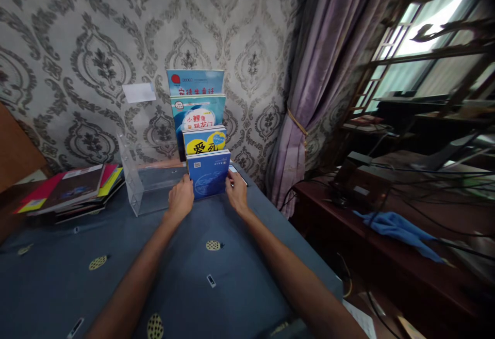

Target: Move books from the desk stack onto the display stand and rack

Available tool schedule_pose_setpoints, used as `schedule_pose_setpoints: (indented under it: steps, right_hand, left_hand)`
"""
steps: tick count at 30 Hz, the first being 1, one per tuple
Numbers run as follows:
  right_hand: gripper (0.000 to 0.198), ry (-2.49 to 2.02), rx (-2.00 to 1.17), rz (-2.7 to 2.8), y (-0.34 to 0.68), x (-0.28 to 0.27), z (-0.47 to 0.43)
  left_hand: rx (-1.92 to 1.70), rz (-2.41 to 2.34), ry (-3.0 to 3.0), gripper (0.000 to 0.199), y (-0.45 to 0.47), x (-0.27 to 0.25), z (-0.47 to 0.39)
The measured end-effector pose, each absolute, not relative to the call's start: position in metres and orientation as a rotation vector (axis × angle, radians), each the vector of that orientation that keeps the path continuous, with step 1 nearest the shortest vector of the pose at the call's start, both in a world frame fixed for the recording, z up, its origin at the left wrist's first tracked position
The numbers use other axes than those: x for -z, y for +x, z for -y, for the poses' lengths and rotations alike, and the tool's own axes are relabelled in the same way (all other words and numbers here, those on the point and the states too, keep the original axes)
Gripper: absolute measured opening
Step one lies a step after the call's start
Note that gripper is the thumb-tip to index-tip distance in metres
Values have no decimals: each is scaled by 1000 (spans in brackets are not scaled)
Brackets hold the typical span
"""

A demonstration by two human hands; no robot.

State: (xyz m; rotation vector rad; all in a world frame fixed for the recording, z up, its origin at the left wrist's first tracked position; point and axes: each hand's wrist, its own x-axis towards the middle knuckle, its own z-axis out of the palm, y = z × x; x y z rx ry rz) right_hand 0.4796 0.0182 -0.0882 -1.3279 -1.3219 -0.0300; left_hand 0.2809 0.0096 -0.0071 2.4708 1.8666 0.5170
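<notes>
A small dark-blue book with a QR code stands upright at the front of a stepped row of books. My left hand is closed at its left edge, and my right hand grips its right edge. Behind it rise a yellow-and-white book, a teal book and, tallest, a light-blue book. A clear plastic rack with stepped sides stands to the left of my left hand. Partly hidden behind my right hand lies a flat, phone-like object.
A pile of books and folders lies at the left of the blue cloth-covered table. Patterned wallpaper and a tied purple curtain are behind. To the right, a dark-red desk bears cables and a blue cloth.
</notes>
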Motion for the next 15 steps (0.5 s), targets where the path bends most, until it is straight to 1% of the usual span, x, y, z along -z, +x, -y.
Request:
schedule_pose_setpoints:
  steps: [15]
  right_hand:
    - [41,-1297,54,1333,480,91,-17]
  left_hand:
    - [-484,-1891,2499,28,282,11,-13]
